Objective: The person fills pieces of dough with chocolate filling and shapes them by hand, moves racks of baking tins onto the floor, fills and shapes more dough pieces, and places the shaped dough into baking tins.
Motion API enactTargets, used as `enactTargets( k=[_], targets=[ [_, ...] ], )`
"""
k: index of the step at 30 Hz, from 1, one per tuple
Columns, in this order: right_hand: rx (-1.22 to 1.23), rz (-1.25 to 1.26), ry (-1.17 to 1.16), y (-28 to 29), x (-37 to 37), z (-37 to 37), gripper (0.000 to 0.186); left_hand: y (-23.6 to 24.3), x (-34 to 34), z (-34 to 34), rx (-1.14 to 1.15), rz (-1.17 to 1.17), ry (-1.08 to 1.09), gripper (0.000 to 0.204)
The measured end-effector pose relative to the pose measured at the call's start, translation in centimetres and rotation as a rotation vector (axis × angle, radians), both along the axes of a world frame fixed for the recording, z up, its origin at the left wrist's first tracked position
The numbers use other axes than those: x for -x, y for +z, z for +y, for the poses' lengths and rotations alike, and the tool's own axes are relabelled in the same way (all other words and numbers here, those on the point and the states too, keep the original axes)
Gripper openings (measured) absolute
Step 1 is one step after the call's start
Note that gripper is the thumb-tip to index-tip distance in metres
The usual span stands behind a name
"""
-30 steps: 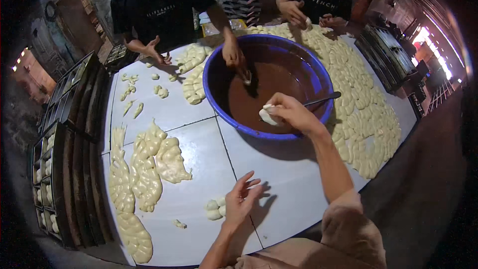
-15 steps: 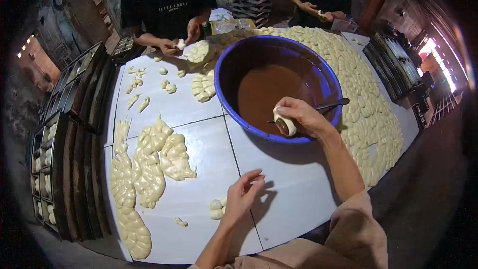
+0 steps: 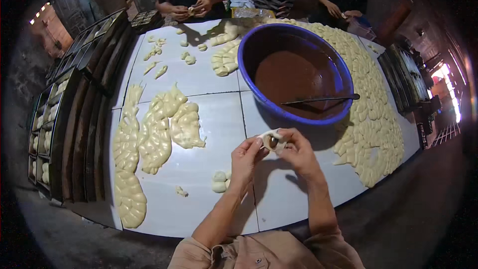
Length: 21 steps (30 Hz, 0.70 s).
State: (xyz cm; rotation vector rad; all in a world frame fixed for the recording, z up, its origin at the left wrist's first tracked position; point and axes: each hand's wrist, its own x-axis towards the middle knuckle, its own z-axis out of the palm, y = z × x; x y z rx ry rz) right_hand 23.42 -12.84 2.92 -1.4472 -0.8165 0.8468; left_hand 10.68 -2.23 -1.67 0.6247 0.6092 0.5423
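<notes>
Both hands, left hand [image 3: 247, 155] and right hand [image 3: 297, 150], grip one dough piece [image 3: 272, 140] above the tabletop [image 3: 209, 119]. Its brown filling could squeeze out if the fingers pinch unevenly.

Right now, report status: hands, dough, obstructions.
Left hand and right hand both pinching the filled dough piece. Held above the white table. Blue basin just beyond; nothing between.

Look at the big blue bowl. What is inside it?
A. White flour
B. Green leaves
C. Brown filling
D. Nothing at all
C: the blue bowl holds a smooth brown filling, with a spoon resting across it.
</notes>
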Motion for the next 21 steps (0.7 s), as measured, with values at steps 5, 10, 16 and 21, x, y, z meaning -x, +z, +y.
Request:
enactTargets(
  k=[5,10,16,21],
  targets=[
    [0.07,-0.815,-0.106,-0.6,4.0,0.6,0.049,0.1,1.1,-0.4,-0.06,0.041,0.065,0.033],
    [0.077,-1.004,-0.164,-1.6,4.5,1.4,0.051,0.7,2.0,0.4,-0.341,0.114,0.019,0.034],
    [0.134,-1.067,-0.125,-3.3,4.5,1.3,0.061,1.0,2.6,1.5,-0.389,0.159,0.004,0.032],
    [0.08,-1.007,-0.164,-3.7,4.0,1.2,0.042,0.8,2.9,1.9,-0.541,0.362,-0.088,0.037]
  ],
)
